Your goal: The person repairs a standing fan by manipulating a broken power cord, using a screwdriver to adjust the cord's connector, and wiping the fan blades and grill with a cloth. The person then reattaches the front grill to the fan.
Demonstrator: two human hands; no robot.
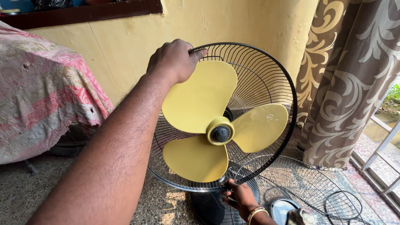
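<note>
With the left hand (173, 62) gripping the top rim of the black wire rear fan guard (266, 83) and the right hand (238, 196) closed on its bottom edge, the floor-standing fan could tip, knocking its yellow three-bladed plastic propeller (208, 121).

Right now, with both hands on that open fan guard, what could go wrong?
1. The yellow blades are uncovered; the left hand on the rear guard's top rim sits close to one and could knock or bend it.
2. The front guard and a wire ring lie on the floor by the right hand; they could be stepped on or snag.
3. Pulling the top rim might tip the fan.
</note>
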